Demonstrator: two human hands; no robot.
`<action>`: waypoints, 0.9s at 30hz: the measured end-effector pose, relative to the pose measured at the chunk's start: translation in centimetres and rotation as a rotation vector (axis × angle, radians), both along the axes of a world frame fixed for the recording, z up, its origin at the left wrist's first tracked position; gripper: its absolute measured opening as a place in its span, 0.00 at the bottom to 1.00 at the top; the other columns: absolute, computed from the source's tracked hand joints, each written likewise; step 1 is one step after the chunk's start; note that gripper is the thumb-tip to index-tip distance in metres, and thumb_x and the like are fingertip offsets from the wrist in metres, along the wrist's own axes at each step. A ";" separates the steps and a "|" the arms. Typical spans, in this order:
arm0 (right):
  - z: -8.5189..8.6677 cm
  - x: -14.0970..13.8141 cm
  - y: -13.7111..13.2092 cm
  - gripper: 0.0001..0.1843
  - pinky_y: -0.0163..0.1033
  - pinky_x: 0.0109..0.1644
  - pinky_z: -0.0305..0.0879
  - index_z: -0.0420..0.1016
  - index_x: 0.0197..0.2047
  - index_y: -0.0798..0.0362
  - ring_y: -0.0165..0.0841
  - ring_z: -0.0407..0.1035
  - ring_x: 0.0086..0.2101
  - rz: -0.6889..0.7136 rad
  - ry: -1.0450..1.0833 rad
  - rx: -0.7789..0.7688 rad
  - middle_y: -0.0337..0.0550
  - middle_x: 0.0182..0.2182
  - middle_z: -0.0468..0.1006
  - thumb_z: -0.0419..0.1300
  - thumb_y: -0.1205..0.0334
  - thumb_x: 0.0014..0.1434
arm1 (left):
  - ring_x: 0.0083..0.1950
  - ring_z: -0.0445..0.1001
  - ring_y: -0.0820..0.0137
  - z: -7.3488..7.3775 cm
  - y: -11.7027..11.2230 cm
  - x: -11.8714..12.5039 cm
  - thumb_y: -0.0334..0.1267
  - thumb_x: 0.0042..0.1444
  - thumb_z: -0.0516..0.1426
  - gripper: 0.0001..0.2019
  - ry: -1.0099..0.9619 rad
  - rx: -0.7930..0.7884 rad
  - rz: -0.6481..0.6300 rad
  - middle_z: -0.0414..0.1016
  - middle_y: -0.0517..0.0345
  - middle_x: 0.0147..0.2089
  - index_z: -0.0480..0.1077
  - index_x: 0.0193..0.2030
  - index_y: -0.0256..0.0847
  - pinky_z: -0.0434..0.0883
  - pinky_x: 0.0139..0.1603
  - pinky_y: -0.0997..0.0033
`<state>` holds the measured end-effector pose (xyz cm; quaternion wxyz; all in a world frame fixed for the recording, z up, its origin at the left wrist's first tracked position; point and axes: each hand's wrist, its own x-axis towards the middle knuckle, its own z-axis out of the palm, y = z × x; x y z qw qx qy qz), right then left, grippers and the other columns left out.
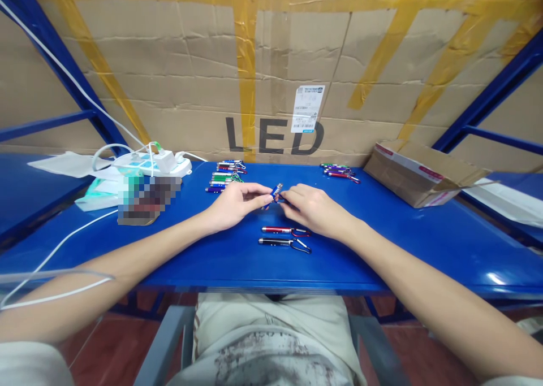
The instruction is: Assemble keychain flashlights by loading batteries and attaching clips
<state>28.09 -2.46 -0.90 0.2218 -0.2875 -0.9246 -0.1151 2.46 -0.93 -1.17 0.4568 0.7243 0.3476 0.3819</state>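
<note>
Over the middle of the table, my left hand (236, 206) pinches a blue keychain flashlight (276, 191) between thumb and fingers. The flashlight is tilted, with its silver end pointing up and to the right. My right hand (314, 208) is closed at the same flashlight, fingers bent around its clip side; the fingertips partly hide the clip. Just below my hands lie a red keychain flashlight (278, 230) and a black keychain flashlight (275, 242), side by side, each with a carabiner clip to the right.
A row of several coloured flashlights (223, 177) lies behind my left hand. Another small group (337, 172) sits at the back right, near an open cardboard box (418, 174). On the left are a power strip (146, 163) and white cables. A large carton (190, 64) stands behind the blue table (203, 270).
</note>
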 end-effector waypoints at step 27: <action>0.0 0.3 0.6 0.20 0.43 0.40 0.64 0.83 0.37 0.51 0.38 0.71 0.32 -0.051 0.318 -0.176 0.46 0.29 0.81 0.54 0.57 0.77 | 0.47 0.82 0.61 -0.1 -0.3 -0.2 0.53 0.66 0.67 0.18 0.161 0.312 0.002 0.84 0.50 0.46 0.86 0.51 0.41 0.78 0.51 0.61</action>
